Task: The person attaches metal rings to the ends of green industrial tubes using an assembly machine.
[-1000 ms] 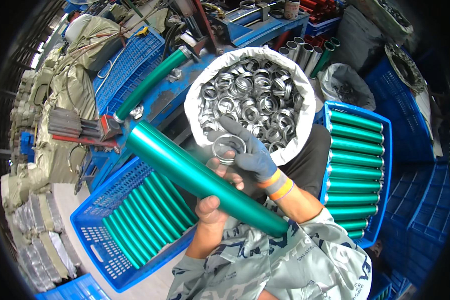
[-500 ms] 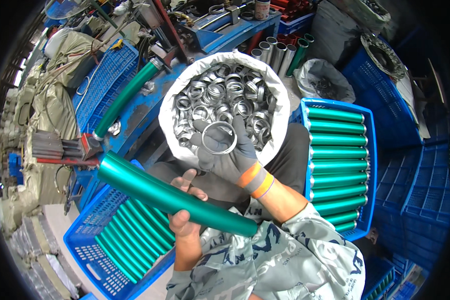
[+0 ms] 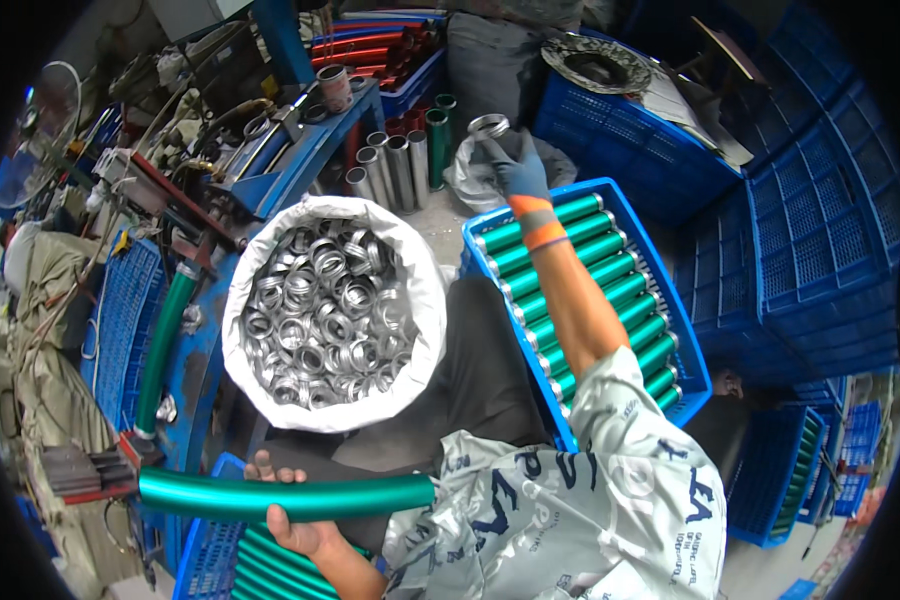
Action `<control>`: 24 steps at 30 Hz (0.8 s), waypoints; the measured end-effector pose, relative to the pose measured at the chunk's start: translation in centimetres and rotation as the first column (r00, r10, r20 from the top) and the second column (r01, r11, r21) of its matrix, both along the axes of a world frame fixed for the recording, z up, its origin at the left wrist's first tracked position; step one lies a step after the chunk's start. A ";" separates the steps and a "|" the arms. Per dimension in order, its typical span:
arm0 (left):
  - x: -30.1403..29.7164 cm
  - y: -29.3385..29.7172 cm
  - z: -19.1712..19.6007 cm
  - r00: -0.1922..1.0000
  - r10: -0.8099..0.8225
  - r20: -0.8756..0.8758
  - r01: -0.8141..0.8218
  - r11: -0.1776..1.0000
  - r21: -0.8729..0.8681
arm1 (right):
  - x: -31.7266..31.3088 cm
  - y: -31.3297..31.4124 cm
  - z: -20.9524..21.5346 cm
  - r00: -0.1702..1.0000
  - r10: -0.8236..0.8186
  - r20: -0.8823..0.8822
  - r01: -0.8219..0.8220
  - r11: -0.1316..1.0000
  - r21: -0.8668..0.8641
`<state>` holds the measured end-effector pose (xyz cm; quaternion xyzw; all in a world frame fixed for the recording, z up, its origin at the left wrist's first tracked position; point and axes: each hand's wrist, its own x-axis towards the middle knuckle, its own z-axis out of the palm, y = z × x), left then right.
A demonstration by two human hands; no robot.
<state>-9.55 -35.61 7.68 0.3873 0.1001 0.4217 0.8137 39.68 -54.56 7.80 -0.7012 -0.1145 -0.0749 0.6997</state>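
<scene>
My bare left hand (image 3: 298, 532) grips a curved green metal tube (image 3: 370, 496) from below, its thumb and fingers around the middle. The tube lies level across my lap, its right end against my patterned sleeve or apron. Stretched far out to the right, my right hand (image 3: 518, 168), in a grey glove with an orange cuff, pinches a silver metal ring (image 3: 489, 126). That ring is above a small whitish sack (image 3: 462, 178) on the floor. A large white sack (image 3: 420, 330) full of similar silver rings stands in front of me.
A blue crate (image 3: 698, 378) of green tubes with silver end rings sits under my right forearm. Another blue crate (image 3: 202, 560) of green tubes is at lower left. A blue bench (image 3: 195, 400) with a clamped green tube (image 3: 165, 345) stands left. Upright silver tubes (image 3: 398, 170) stand ahead.
My right hand has moved from over the large sack out to the far right, carrying the ring. The view has turned right. The green tube in my left hand now lies more level.
</scene>
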 end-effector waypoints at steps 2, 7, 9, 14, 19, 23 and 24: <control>0.6 -0.1 -0.1 1.000 -0.014 0.020 0.014 1.000 0.011 | 1.3 -1.6 -3.9 0.994 -0.078 -0.079 0.044 0.931 -0.361; 2.4 -0.8 -0.3 0.998 -0.013 -0.065 0.013 1.000 -0.012 | -6.9 -1.1 -11.0 0.989 0.042 -0.144 -0.069 0.981 -0.184; 2.8 -1.0 0.1 0.996 -0.002 -0.093 0.000 1.000 -0.021 | -9.7 0.4 -9.3 0.996 0.086 0.030 -0.078 0.974 -0.213; 1.9 -0.3 3.5 0.894 0.213 -0.395 -0.127 0.964 0.232 | -14.8 4.8 -3.1 0.850 0.524 0.055 -0.492 0.827 -0.273; -0.6 0.7 6.3 0.506 0.536 -0.676 -0.045 0.799 0.600 | -18.8 9.6 -3.3 0.511 0.857 0.072 -0.613 0.421 -0.668; -2.1 0.7 5.4 0.357 0.575 -0.736 0.047 0.776 0.629 | -21.9 13.1 -4.0 0.390 0.921 0.029 -0.535 0.251 -0.807; -2.3 0.7 4.9 0.326 0.585 -0.743 0.066 0.770 0.635 | -22.5 14.4 -4.2 0.344 0.938 -0.031 -0.568 0.182 -0.802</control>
